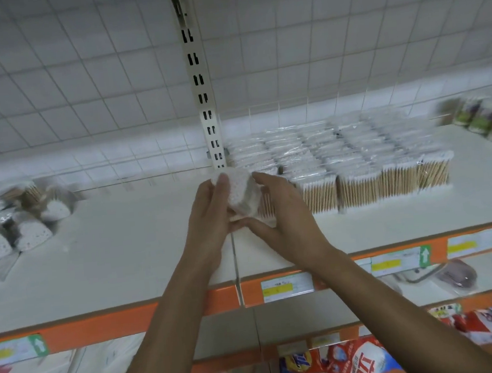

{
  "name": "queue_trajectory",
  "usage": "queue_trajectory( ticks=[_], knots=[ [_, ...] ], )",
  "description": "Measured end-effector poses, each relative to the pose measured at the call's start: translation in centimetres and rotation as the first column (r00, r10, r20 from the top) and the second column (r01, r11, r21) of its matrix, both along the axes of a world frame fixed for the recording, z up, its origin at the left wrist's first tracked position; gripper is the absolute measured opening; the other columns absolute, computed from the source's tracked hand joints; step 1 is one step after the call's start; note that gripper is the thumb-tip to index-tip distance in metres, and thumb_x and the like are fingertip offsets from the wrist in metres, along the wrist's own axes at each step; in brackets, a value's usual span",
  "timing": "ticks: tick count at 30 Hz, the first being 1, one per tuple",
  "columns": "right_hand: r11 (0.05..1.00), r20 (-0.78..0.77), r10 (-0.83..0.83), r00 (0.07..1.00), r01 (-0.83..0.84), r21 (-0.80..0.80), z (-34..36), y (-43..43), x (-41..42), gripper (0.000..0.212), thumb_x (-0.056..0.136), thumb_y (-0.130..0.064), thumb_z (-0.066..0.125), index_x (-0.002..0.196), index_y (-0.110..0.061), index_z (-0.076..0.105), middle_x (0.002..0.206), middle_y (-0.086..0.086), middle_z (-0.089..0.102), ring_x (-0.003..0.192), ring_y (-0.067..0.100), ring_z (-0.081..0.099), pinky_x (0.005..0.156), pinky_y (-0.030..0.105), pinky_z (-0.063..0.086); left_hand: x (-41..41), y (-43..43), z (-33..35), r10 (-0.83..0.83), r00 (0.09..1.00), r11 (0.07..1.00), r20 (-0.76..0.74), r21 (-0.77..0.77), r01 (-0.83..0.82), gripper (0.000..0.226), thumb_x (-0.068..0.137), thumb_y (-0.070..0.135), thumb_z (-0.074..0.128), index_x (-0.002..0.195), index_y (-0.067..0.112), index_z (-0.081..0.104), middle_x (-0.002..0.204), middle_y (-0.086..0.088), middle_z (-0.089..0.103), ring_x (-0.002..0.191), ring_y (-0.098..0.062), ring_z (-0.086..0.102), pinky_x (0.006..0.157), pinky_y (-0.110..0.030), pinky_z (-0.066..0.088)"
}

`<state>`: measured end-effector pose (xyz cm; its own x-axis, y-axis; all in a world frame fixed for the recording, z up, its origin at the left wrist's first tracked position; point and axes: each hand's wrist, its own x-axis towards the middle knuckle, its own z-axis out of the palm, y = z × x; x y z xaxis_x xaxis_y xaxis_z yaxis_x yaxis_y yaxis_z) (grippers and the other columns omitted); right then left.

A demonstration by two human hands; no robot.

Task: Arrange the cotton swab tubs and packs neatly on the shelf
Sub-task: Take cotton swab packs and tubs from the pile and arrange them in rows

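Observation:
Both hands hold one clear tub of cotton swabs (244,194) above the white shelf (143,249), near the slotted upright. My left hand (211,216) wraps the tub's left side with the thumb on top. My right hand (282,213) cups its right side and underside. Right of the tub, rows of square cotton swab packs (356,164) with wooden sticks stand tightly side by side. At the far left, several heart-shaped swab tubs (13,224) lie in a loose, tumbled heap.
A white wire grid backs the shelf, with a slotted metal upright (207,112) at its middle. Green and purple packs (483,119) sit at the far right. An orange shelf edge (321,279) carries price labels. Lower shelves hold bagged goods.

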<state>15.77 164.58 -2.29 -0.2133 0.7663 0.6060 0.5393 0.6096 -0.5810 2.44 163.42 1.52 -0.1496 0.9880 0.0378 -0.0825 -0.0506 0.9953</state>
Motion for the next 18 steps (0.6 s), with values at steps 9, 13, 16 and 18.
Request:
queue_trajectory(
  ticks=[9, 13, 16, 18],
  knots=[
    [0.999, -0.166, -0.025, 0.986, 0.032, 0.039, 1.6, -1.7, 8.8, 0.063, 0.082, -0.042, 0.059, 0.132, -0.007, 0.045, 0.114, -0.004, 0.05, 0.106, 0.02, 0.054, 0.086, 0.03, 0.05, 7.9, -1.1, 2.2, -0.189, 0.982, 0.981, -0.025, 0.033, 0.19, 0.045, 0.086, 0.049, 0.056, 0.111, 0.011, 0.058, 0.093, -0.006, 0.072, 0.082, -0.024, 0.07, 0.078, -0.039, 0.057],
    [0.997, -0.198, -0.081, 0.977, 0.082, -0.006, 1.7, -2.4, 15.8, 0.062, 0.082, -0.04, 0.064, 0.135, -0.013, 0.045, 0.112, -0.004, 0.049, 0.105, 0.012, 0.05, 0.084, 0.024, 0.05, 15.0, -1.5, 1.7, -0.237, 0.959, 0.969, -0.155, 0.035, 0.245, 0.055, 0.083, 0.043, 0.064, 0.128, 0.017, 0.048, 0.102, -0.005, 0.07, 0.091, -0.019, 0.069, 0.082, -0.038, 0.057],
    [0.996, -0.241, -0.094, 0.966, 0.09, -0.029, 1.6, -2.9, 21.8, 0.059, 0.079, -0.031, 0.068, 0.133, -0.019, 0.048, 0.114, 0.003, 0.046, 0.105, 0.01, 0.05, 0.084, 0.014, 0.049, 20.9, -1.6, 1.3, -0.215, 0.954, 0.971, -0.21, 0.058, 0.232, 0.055, 0.072, 0.057, 0.071, 0.11, 0.019, 0.059, 0.098, -0.003, 0.071, 0.092, -0.021, 0.068, 0.085, -0.042, 0.056],
    [0.993, -0.224, -0.118, 0.968, 0.114, -0.03, 1.2, -3.1, 25.9, 0.056, 0.078, -0.023, 0.07, 0.13, -0.017, 0.051, 0.117, 0.004, 0.043, 0.105, 0.009, 0.049, 0.084, 0.014, 0.049, 24.6, -1.4, 1.2, -0.203, 0.95, 0.974, -0.236, 0.052, 0.221, 0.074, 0.067, 0.066, 0.061, 0.103, 0.002, 0.059, 0.102, -0.021, 0.064, 0.095, -0.032, 0.064, 0.085, -0.045, 0.055]
  ],
)
